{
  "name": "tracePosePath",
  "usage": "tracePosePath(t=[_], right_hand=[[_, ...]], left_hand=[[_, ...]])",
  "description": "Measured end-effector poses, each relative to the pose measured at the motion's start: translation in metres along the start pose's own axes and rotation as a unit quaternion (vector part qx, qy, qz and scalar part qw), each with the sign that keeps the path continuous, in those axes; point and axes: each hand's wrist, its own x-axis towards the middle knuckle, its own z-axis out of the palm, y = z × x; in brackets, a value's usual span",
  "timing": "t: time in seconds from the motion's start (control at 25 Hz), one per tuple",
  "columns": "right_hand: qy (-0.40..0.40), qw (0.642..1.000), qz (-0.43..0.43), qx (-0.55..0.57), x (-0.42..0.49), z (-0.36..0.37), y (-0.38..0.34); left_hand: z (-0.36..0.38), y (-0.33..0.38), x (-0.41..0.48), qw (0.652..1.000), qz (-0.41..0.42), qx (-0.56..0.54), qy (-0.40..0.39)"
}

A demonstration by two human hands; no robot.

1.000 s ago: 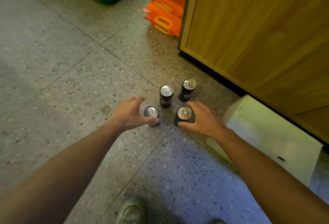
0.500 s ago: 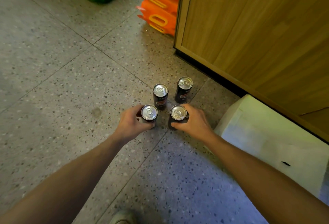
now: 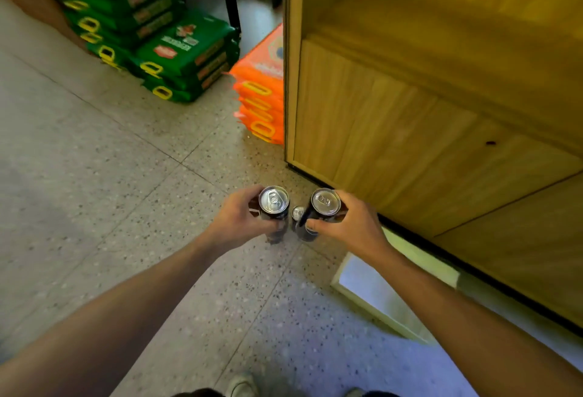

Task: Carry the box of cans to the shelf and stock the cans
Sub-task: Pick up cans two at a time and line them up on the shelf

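Each of the 2 hands is wrapped around 1 upright can: the left hand [image 3: 239, 223] holds the left can [image 3: 273, 204], the right hand [image 3: 350, 223] the right can [image 3: 325, 204], both lifted just left of the wooden shelf [image 3: 441, 96]. A can on the floor [image 3: 297, 213] below could get knocked over, and a side grip might slip. 1 second ago all 4 stood grounded, hands only reaching.

floor can [image 3: 297, 213] mostly hidden, box [image 3: 396, 297] partly covered

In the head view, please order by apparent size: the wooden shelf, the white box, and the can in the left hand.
1. Wooden shelf
2. White box
3. Can in the left hand

The can is raised toward the camera, so it looks larger than it is.
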Motion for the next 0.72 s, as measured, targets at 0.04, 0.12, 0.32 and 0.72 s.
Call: tracePosePath(t=[0.04,0.12,0.32,0.72], right_hand=[[0.011,1.0,0.002,-0.001,-0.008,-0.032,-0.036],[0.04,0.999,0.009,0.002,-0.028,-0.1,-0.11],[0.095,0.995,0.005,-0.012,-0.081,-0.251,-0.282],[0.228,0.971,0.016,-0.075,-0.154,-0.457,-0.462]], left_hand=[[-0.021,0.047,-0.002,1.0,0.01,0.003,-0.007],[-0.06,0.144,-0.006,0.999,0.034,0.013,-0.021],[-0.138,0.371,-0.019,0.99,0.118,0.047,-0.056],[-0.19,0.668,-0.029,0.954,0.229,0.076,-0.179]])
